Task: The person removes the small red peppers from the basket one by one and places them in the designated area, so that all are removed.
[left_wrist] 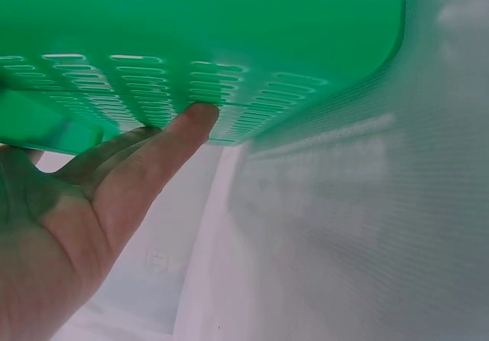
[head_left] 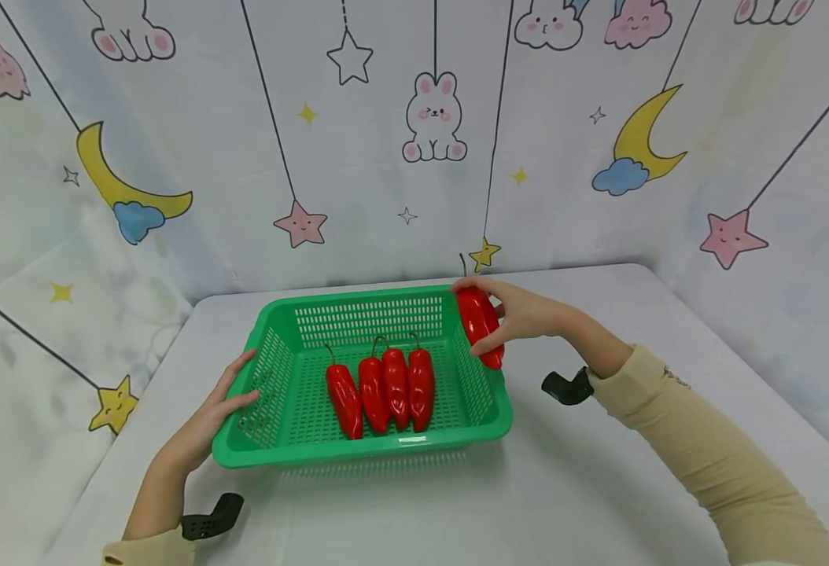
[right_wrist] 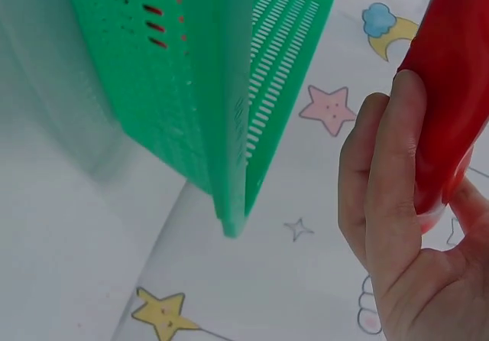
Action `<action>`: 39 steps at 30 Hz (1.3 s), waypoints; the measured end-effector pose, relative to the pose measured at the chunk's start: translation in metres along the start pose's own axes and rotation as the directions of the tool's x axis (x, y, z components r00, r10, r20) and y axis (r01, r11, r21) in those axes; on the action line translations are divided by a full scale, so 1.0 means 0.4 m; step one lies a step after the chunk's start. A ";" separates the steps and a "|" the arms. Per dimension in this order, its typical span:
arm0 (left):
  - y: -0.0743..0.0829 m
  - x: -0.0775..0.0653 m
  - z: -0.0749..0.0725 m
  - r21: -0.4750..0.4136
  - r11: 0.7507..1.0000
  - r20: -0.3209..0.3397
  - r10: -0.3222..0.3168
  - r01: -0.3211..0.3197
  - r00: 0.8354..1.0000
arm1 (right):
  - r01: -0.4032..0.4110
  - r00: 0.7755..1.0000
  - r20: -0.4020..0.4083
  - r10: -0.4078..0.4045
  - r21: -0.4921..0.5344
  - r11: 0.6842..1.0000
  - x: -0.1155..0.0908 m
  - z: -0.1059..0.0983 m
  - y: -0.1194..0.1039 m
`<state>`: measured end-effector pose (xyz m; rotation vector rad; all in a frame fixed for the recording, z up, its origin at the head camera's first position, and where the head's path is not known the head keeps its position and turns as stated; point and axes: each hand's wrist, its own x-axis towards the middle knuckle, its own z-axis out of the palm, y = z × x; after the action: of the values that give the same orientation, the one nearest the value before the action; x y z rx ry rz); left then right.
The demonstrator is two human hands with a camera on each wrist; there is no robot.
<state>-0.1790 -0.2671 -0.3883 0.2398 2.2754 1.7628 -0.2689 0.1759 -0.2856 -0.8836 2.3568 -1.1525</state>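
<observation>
A green slotted plastic basket point(head_left: 393, 444) stands on the white table. Inside it, several glossy red chili peppers point(head_left: 344, 401) lie side by side, their stems pointing to the far side. My left hand point(head_left: 205, 420) is at the basket's left end, fingers and thumb extended across the rim; in the left wrist view a straight digit of that hand point(left_wrist: 114, 203) touches the slotted wall. Over the basket's right rim, my right hand point(head_left: 524, 310) holds another red chili pepper point(head_left: 478, 322), thumb on its near end and fingers at its far end. It fills the right wrist view's upper right point(right_wrist: 454, 89).
The white tabletop point(head_left: 634, 440) spreads out around the basket. Behind it hangs a pale cloth backdrop point(head_left: 372, 157) printed with moons, stars and bunnies. Dark curved devices point(head_left: 568, 387) are strapped at both wrists.
</observation>
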 end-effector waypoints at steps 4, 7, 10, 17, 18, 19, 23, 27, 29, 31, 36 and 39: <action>-0.001 0.004 0.001 0.000 1.000 -0.001 -0.004 0.004 1.000 | -0.015 1.000 -0.011 0.015 -0.003 1.000 -0.015 -0.015 0.009; -0.004 0.006 0.001 -0.002 1.000 -0.006 -0.006 0.006 1.000 | -0.024 1.000 -0.021 0.023 -0.009 1.000 -0.027 -0.027 0.017; -0.007 0.005 0.003 0.000 1.000 -0.010 -0.002 0.002 1.000 | -0.056 0.998 -0.036 0.056 -0.016 0.998 -0.040 -0.037 0.028; -0.011 0.001 0.003 0.008 1.000 -0.007 0.006 -0.006 1.000 | -0.125 0.989 -0.079 0.123 -0.026 0.992 -0.078 -0.059 0.064; -0.011 0.000 0.002 0.009 1.000 -0.006 0.008 -0.007 1.000 | -0.120 0.990 -0.083 0.117 -0.021 0.993 -0.082 -0.061 0.068; -0.010 -0.001 0.001 0.010 1.000 -0.006 0.008 -0.008 1.000 | -0.122 0.989 -0.085 0.120 -0.017 0.992 -0.086 -0.062 0.074; -0.006 -0.004 0.000 0.003 1.000 -0.006 0.005 -0.005 1.000 | -0.131 0.988 -0.089 0.129 -0.017 0.991 -0.095 -0.060 0.096; -0.004 -0.001 0.001 -0.008 1.000 -0.001 0.005 -0.005 1.000 | -0.145 0.986 -0.092 0.143 -0.016 0.989 -0.102 -0.062 0.118; -0.004 0.001 -0.001 -0.004 1.000 0.001 0.011 -0.011 1.000 | -0.142 0.986 -0.092 0.140 -0.012 0.990 -0.106 -0.065 0.124; -0.003 0.003 -0.003 0.003 1.000 0.002 0.018 -0.018 1.000 | -0.134 0.987 -0.094 0.133 -0.009 0.991 -0.110 -0.071 0.129; -0.005 0.003 -0.005 0.020 1.000 -0.004 0.023 -0.023 1.000 | -0.144 0.985 -0.092 0.143 -0.002 0.990 -0.113 -0.074 0.146; -0.010 0.001 -0.002 0.019 1.000 -0.008 0.020 -0.020 1.000 | -0.168 0.982 -0.091 0.168 0.006 0.986 -0.119 -0.068 0.162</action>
<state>-0.1797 -0.2687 -0.3919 0.2602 2.3038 1.7554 -0.2735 0.2541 -0.3186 -0.6295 2.4519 -1.1444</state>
